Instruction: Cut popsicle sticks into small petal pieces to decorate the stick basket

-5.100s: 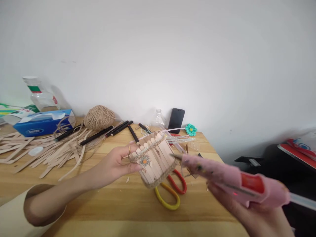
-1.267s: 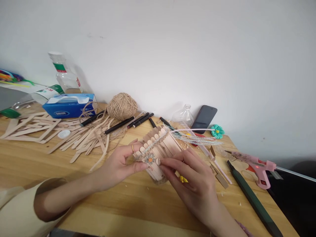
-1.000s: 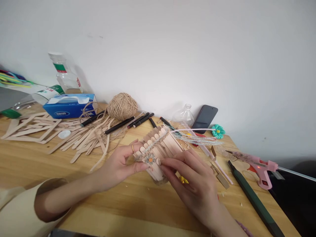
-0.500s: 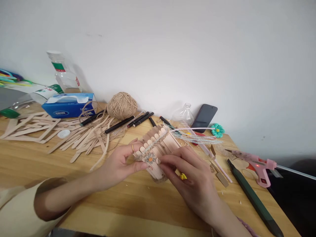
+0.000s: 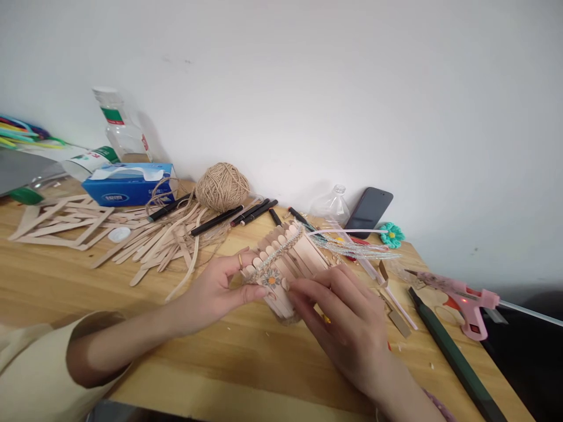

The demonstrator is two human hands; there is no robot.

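Item: stick holder (image 5: 294, 262), tilted, held just above mid-bench (image 5: 211, 357).
- Left hand (image 5: 219, 291): fingers clamped on its rim end, beside the flower trim (image 5: 271, 281).
- Right hand (image 5: 348, 323): fingers together, pinching its near side.
- Interior: cannot tell.

Room: bare wood between the hands and the near edge. The far-left bench is crowded with loose sticks (image 5: 145, 246).
Right edge: glue gun (image 5: 460, 293), with a dark green bar (image 5: 455, 357) just beside it.
Containers: tissue box (image 5: 125, 189), with a sheet poking out. A clear bottle (image 5: 119, 126) stands by the wall.
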